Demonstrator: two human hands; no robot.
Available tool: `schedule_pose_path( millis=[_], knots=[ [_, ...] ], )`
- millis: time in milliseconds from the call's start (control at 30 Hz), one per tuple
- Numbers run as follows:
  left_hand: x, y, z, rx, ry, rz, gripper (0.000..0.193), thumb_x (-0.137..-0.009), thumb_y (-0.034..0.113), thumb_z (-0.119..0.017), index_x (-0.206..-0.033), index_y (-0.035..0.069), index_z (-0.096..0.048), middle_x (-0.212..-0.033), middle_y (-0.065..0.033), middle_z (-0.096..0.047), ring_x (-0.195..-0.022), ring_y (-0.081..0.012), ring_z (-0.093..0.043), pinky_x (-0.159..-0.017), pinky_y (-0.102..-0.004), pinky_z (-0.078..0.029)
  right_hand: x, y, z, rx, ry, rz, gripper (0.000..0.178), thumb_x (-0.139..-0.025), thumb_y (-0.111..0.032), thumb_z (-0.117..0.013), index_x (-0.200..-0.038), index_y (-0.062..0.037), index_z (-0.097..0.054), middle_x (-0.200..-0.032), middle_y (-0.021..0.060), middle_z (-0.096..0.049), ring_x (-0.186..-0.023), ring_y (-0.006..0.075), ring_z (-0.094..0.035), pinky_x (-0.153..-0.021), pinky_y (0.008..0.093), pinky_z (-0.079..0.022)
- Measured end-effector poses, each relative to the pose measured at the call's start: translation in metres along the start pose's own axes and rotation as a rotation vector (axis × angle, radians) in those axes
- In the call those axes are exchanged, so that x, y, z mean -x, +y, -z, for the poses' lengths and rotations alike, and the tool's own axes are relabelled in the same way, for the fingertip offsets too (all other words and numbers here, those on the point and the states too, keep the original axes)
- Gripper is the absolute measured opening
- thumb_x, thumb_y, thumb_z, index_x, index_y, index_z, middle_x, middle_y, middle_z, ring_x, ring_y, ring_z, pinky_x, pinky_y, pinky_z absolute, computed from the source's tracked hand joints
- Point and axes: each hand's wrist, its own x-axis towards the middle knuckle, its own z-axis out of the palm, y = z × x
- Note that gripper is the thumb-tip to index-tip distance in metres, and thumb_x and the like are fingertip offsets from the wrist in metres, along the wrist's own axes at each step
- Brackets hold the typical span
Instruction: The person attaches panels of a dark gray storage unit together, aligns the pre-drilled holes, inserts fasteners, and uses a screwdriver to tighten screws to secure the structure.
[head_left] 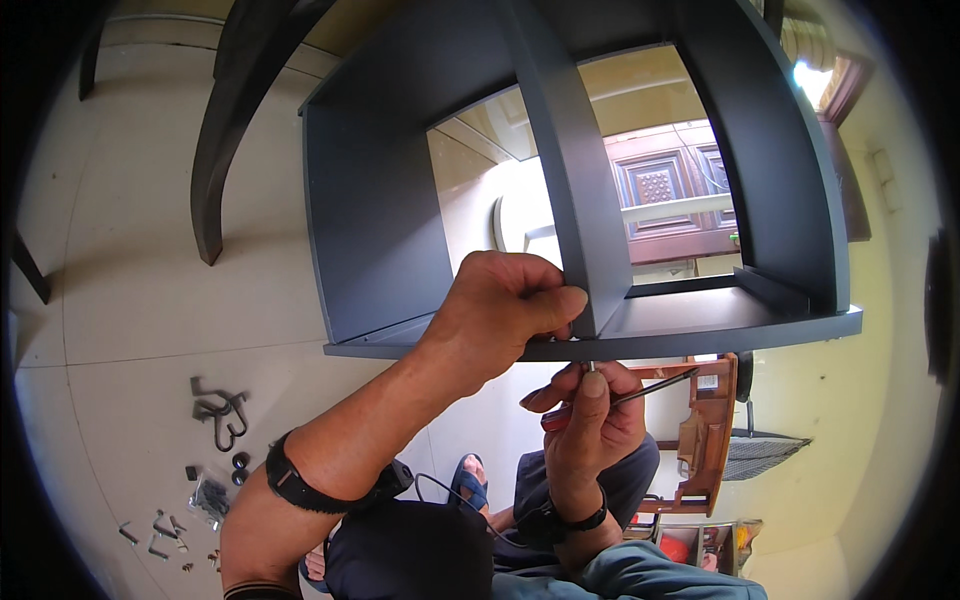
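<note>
Matte dark-grey flat-panel shelf unit, left hand fingers gripping its divider, right hand fingers pinching slim screwdriver

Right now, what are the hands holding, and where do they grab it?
The left hand grips the shelf unit where its upright divider meets the bottom board. The right hand holds a screwdriver by its red handle end.

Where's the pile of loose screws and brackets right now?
In the head view, the loose hardware lies on the tiled floor at lower left, outside the left forearm, below the dark metal hooks.
</note>
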Motion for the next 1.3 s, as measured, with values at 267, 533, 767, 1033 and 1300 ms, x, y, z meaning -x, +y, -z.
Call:
schedule_pose_path(
  millis=[267, 533, 767, 1033, 1300],
  knots=[
    [0.003, -0.003, -0.003, 0.051, 0.015, -0.059, 0.009, -0.085, 0.004, -0.068, -0.078, -0.001, -0.064, -0.066, -0.0038, -0.061, -0.057, -0.0098, -0.057, -0.054, -0.0223, -0.047, -0.002, 0.001, 0.003, -0.097, -0.008, -0.063, 0.019, -0.098, -0.016, -0.051, -0.105, 0.0016, -0.047, -0.074, 0.0114, -0.065, -0.058, 0.0179, -0.067, -0.042, 0.0168, -0.044],
    [0.003, -0.006, -0.002, 0.077, 0.035, -0.092, 0.008, -0.085, 0.005, -0.068, -0.081, -0.002, -0.065, -0.069, -0.0035, -0.061, -0.060, -0.0096, -0.058, -0.056, -0.0215, -0.048, 0.002, -0.007, 0.002, 0.019, 0.027, -0.076, 0.018, -0.098, -0.016, -0.053, -0.101, 0.0013, -0.049, -0.072, 0.0103, -0.064, -0.054, 0.0172, -0.066, -0.041, 0.0174, -0.044],
    [0.002, -0.005, -0.005, 0.092, 0.047, -0.024, 0.009, -0.086, 0.006, -0.068, -0.082, -0.001, -0.065, -0.070, -0.0042, -0.063, -0.061, -0.0101, -0.059, -0.058, -0.0218, -0.050, -0.003, -0.020, 0.002, -0.205, -0.006, -0.271, 0.017, -0.098, -0.015, -0.052, -0.101, 0.0020, -0.050, -0.070, 0.0104, -0.063, -0.053, 0.0175, -0.065, -0.040, 0.0178, -0.043],
    [0.003, -0.005, -0.003, 0.101, 0.046, -0.004, 0.010, -0.085, 0.007, -0.069, -0.081, -0.001, -0.065, -0.069, -0.0045, -0.062, -0.060, -0.0104, -0.059, -0.058, -0.0223, -0.049, 0.002, -0.002, 0.000, 0.130, 0.002, 0.097, 0.010, -0.096, -0.004, -0.048, -0.104, 0.0028, -0.049, -0.072, 0.0119, -0.063, -0.055, 0.0166, -0.065, -0.046, 0.0181, -0.045],
    [0.006, -0.001, -0.005, 0.125, 0.042, 0.001, 0.011, -0.086, 0.007, -0.067, -0.080, -0.002, -0.064, -0.067, -0.0043, -0.062, -0.060, -0.0095, -0.057, -0.057, -0.0221, -0.047, -0.004, 0.008, 0.003, 0.320, -0.032, 0.331, 0.015, -0.097, -0.003, -0.043, -0.108, 0.0053, -0.049, -0.072, 0.0147, -0.062, -0.057, 0.0176, -0.063, -0.053, 0.0241, -0.051]
  ],
)
